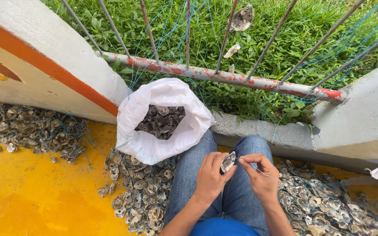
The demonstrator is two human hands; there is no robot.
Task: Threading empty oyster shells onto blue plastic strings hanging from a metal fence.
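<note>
Right now I am pinching a shell (228,162) in my left hand (209,177) at lower centre while my right hand (261,175) is closing on thin line (241,160), which, I judge, could slip or snag.

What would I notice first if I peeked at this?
A big white sack full of shells stands open on the yellow floor by the rusty railing. Just below, the left hand holds one oyster shell while the right hand pinches blue string.
</note>
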